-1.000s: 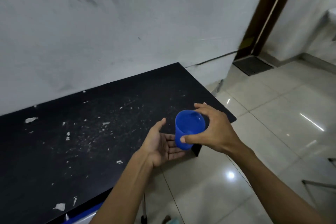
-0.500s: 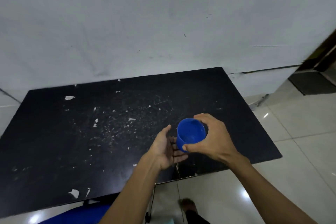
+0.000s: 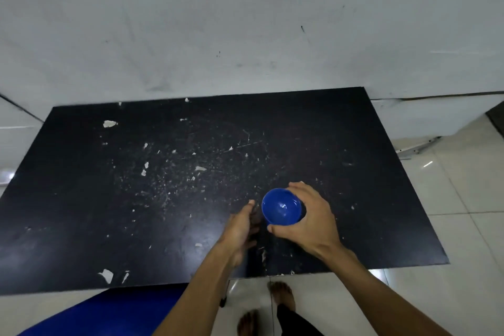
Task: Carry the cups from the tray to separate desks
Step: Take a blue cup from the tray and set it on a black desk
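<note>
- The right hand (image 3: 308, 219) grips a small round blue plastic cup (image 3: 281, 206) from its right side: the fingers curl round the far wall and the thumb presses the near wall just under the rim.
- The cup stands upright with its open mouth facing the camera, over the near right part of a black rectangular desk top (image 3: 81, 213). Whether its base touches the surface or hangs just above it cannot be told, since the hand and the cup's own body hide the bottom.
- The left hand (image 3: 240, 229) is just beside the cup on its left, palm turned toward the cup, fingers straight and loose. It holds nothing and does not appear to touch the cup.
- The desk top is scratched and dotted with pale chips where the coating has flaked off (image 3: 110, 123), most thickly across the middle and left.
- The desk's far edge meets a scuffed white wall (image 3: 245, 22).
- Glossy white floor tiles (image 3: 463, 226) lie to the right of the desk and in front of it.
- Two bare feet (image 3: 282, 294) stand on the tiles at the desk's near edge.
- A blue surface (image 3: 109, 311) shows below the near left edge; what it is cannot be told.
</note>
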The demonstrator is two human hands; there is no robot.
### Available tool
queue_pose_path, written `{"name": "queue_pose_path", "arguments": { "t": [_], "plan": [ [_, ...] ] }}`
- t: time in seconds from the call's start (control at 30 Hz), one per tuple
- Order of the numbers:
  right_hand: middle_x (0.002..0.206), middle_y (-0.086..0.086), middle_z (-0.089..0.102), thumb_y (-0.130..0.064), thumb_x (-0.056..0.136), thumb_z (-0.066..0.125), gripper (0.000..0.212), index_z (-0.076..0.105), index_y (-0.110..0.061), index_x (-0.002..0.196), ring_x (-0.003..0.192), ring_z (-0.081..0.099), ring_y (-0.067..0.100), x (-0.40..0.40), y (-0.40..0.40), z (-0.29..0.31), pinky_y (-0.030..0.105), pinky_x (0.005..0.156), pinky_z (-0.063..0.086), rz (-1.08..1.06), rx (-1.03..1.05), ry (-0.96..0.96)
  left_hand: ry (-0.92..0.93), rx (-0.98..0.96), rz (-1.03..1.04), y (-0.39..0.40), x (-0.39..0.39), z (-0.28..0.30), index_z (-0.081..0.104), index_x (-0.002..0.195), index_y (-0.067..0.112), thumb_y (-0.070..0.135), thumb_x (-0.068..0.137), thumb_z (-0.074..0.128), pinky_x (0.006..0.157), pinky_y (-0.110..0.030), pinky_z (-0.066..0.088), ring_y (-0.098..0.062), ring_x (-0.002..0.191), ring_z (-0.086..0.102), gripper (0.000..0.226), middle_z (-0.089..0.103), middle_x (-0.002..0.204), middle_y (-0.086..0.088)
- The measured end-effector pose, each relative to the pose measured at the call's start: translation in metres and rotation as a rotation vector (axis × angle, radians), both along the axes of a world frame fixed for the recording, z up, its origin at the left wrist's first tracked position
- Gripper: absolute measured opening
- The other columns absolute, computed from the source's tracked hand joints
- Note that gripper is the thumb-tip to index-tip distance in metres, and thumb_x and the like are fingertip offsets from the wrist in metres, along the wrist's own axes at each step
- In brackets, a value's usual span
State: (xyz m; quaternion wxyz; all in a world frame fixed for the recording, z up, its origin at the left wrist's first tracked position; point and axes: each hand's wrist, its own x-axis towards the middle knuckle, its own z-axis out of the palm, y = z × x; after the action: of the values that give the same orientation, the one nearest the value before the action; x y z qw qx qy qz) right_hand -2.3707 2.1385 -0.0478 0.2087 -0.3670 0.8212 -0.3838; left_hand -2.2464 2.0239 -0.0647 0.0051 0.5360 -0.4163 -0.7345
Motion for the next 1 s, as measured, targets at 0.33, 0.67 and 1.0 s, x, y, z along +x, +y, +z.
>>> {"name": "queue_pose_path", "arguments": {
  "t": [0.33, 0.67, 1.0],
  "plan": [
    [0.131, -0.014, 0.053, -0.057, 0.045, 0.081, 0.089, 0.058, -0.025, 0.125, 0.126, 0.042, 0.004, 0.005, 0.004, -0.036, 0.022, 0.1, 0.034, -0.038, -0.014, -0.062, -0.054, -0.602, -0.259, 0.013, 0.019, -0.032, 0.036, 0.145, 0.02, 0.006, 0.096, 0.048, 0.087, 0.0, 0.035, -0.001, 0.12, 0.043, 0.052, 0.046, 0.133, 0.011],
    [0.124, -0.014, 0.057, -0.042, 0.046, 0.09, 0.083, 0.06, -0.024, 0.121, 0.123, 0.049, 0.009, 0.007, 0.001, -0.054, 0.024, 0.101, 0.037, -0.048, -0.002, -0.07, -0.192, -0.893, -0.553, 0.014, 0.033, -0.05, 0.022, 0.151, 0.015, 0.011, 0.085, 0.06, 0.118, -0.029, 0.012, -0.017, 0.147, 0.014, 0.076, 0.02, 0.159, -0.003],
    [0.12, -0.018, 0.059, -0.053, 0.045, 0.082, 0.074, 0.058, -0.037, 0.113, 0.115, 0.054, 0.008, 0.01, 0.001, -0.055, 0.037, 0.097, 0.049, -0.052, 0.018, -0.099, -0.327, -1.007, -0.692, 0.016, 0.039, -0.053, 0.012, 0.152, 0.021, 0.017, 0.089, 0.053, 0.117, -0.046, -0.009, -0.02, 0.149, -0.01, 0.075, 0.002, 0.163, 0.0]
  ]
}}
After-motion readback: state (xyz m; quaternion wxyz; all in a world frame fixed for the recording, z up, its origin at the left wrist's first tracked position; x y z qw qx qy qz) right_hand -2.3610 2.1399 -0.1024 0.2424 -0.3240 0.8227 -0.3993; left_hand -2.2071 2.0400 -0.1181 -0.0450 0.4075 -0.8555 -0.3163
